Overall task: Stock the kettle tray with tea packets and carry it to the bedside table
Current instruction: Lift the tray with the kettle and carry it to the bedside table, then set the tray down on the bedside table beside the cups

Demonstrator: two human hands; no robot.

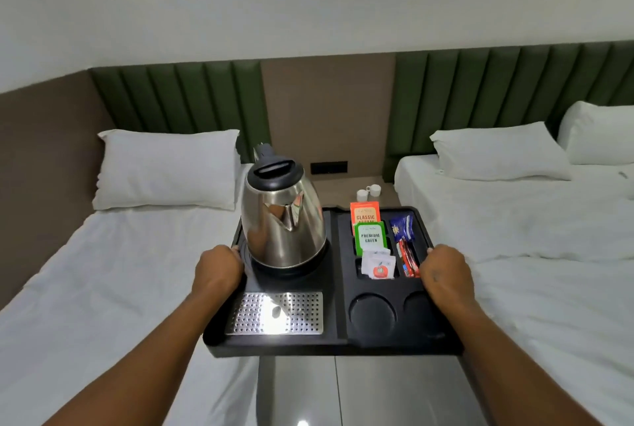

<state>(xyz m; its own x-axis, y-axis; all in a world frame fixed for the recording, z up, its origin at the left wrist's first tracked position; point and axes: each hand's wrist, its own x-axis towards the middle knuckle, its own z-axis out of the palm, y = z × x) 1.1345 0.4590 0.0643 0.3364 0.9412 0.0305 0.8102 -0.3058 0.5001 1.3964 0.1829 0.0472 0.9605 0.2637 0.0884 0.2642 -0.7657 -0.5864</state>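
I hold a black kettle tray (339, 292) in the air over the floor between two beds. My left hand (216, 269) grips its left edge and my right hand (446, 271) grips its right edge. A steel kettle (283, 220) stands upright on its base at the tray's left. In the right compartments stand an orange tea packet (365, 214), a green tea packet (370, 238), small white sachets (377, 264), a blue packet (403, 228) and red sachets (408, 259). The bedside table (343, 189) lies just beyond the tray, against the wall.
Two white cups (368, 191) stand on the bedside table. A bed with a white pillow (164, 168) is on the left, another bed (531, 237) on the right. A perforated metal drip plate (274, 314) and two round cup recesses (372, 314) fill the tray's near side.
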